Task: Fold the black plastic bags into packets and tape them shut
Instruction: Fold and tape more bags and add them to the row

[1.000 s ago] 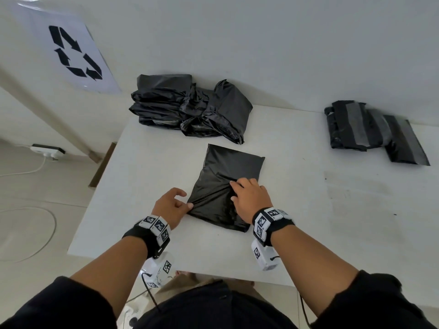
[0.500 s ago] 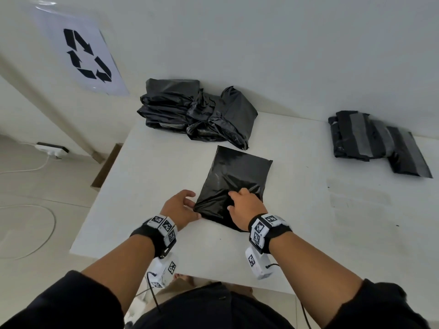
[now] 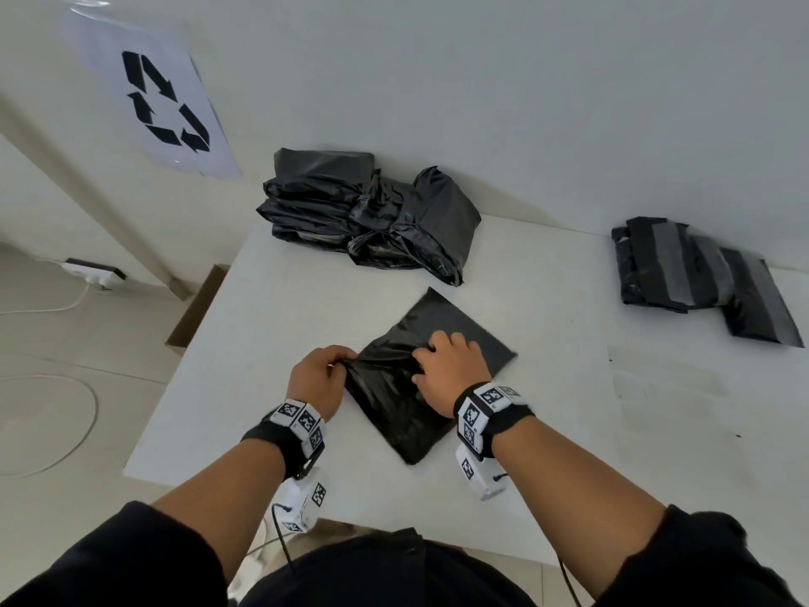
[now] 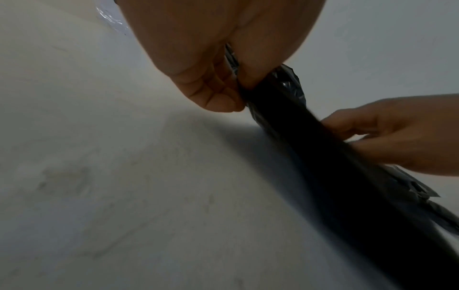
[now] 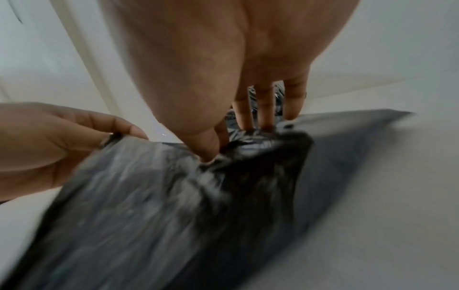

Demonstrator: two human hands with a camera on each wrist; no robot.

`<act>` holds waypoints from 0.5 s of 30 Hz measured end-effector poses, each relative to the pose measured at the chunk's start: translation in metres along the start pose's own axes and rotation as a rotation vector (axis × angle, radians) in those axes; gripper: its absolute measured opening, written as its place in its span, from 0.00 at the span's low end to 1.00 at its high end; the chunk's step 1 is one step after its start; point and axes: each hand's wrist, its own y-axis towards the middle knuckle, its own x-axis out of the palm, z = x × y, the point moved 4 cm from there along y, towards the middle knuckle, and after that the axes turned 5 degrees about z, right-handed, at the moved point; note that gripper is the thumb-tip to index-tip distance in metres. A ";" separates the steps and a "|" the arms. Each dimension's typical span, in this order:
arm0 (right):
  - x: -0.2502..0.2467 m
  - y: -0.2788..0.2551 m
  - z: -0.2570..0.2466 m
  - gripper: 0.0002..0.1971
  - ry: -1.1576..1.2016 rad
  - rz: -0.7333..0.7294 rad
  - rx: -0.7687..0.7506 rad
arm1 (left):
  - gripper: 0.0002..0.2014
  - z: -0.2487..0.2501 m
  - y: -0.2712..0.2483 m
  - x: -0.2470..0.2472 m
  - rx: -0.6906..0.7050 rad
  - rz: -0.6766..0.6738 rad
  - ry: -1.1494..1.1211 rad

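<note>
At the near middle of the white table [image 3: 245, 343], a flattened black bag [image 3: 464, 330] lies askew, its left edge raised between two hands. Left hand [image 3: 317, 378]: thumb and curled fingers pinch the lifted edge. Right hand [image 3: 451, 365]: fingers spread and bent, tips dug into a gathered crease of the same bag, thumb tip pressed in beside them. Likely faults, as judged: the thin slick film may slide out of the left pinch and fall flat; the bunched crease under the right fingertips may set crooked, giving a lopsided packet; pulling sideways may drag the whole bag across the smooth top. Head view alone shows the heap of loose bags [image 3: 372, 221] at the far edge and the taped packets [image 3: 700, 273] far right, well apart from the work. Left wrist view shows the pinch from below, film caught between thumb and fingers [image 4: 218, 98]. Right wrist view, blurred, shows the creases radiating from the fingertips [image 5: 265, 109].
</note>
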 end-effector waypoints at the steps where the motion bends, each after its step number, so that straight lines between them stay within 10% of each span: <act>1: -0.004 0.002 -0.002 0.22 0.008 0.020 0.012 | 0.13 0.001 0.001 0.000 -0.001 0.003 -0.009; 15: 0.020 0.013 -0.001 0.31 0.231 -0.140 0.072 | 0.14 -0.006 -0.005 -0.021 -0.077 0.172 -0.198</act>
